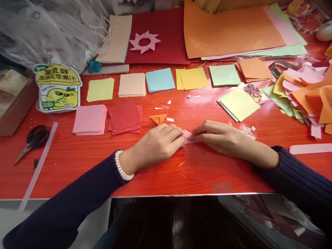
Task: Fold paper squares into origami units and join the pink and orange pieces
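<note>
While fingers cover both ends of the pink folded paper (pixel 187 136), we cannot make out its full outline. It lies low over the red counter (pixel 155 176), long axis seemingly sideways, between the hands. Left hand (pixel 162 143): grip narrow, pinching the near-hidden left end. Right hand (pixel 225 138): grip narrow, fingertips on the right end. On the pouch (pixel 59 88), we read 苹果汁; smaller print is illegible.
</note>
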`<state>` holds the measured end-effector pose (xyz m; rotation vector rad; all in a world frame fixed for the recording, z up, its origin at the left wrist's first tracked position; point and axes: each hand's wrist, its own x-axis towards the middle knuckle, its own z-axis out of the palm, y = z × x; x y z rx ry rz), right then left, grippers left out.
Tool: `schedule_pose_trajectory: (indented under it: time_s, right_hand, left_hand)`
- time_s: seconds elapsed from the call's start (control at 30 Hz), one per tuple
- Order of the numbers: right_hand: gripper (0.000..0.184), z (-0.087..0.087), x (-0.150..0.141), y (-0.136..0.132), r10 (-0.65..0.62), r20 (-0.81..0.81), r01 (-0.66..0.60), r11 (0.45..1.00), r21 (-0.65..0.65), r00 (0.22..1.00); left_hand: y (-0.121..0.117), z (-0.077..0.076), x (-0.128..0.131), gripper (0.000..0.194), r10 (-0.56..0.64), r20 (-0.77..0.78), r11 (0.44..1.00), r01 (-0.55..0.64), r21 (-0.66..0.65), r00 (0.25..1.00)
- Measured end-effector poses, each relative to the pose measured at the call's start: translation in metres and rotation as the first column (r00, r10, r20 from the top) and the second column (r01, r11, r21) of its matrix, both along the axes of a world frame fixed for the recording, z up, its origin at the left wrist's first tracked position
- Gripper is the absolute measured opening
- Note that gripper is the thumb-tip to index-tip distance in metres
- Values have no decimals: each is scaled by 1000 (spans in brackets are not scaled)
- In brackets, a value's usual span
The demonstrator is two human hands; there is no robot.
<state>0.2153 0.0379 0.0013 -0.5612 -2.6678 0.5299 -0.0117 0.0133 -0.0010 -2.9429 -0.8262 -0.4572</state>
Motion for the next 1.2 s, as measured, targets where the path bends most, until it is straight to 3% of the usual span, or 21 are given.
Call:
schedule_pose_trajectory:
  time_s: [0.17, 0.5, 0.77, 0.9, 1.03, 1.2]
  right_hand:
    - [22, 3, -1, -1, 23, -2, -23, 999, 33, 1000]
    - [22, 3, 0, -1, 63, 7, -63, 996, 57, 998]
    - [20, 3, -1, -2, 25, 16, -25, 1000, 2, 1000]
    - [20, 0, -2, -1, -41, -13, 42, 998, 46, 999]
    - [19, -4, -2, -1, -34, -20, 35, 997, 64, 999]
    - [16, -6, -2, -1, -33, -30, 34, 998, 60, 999]
  left_hand:
    - [0, 2, -1, 21, -66, -9, 998, 66, -8, 998]
    - [-1, 7, 2, 23, -63, 3, 996, 63, -66, 998]
    - [-2, 2, 1, 22, -43, 59, 993, 49, -111, 997]
    - [-3, 0, 0, 21, -5, 81, 985, 19, -174, 997]
    - [-2, 0, 0, 21, -30, 67, 984, 42, -174, 997]
    - [-2, 1, 0, 19, 13, 96, 962, 13, -271, 995]
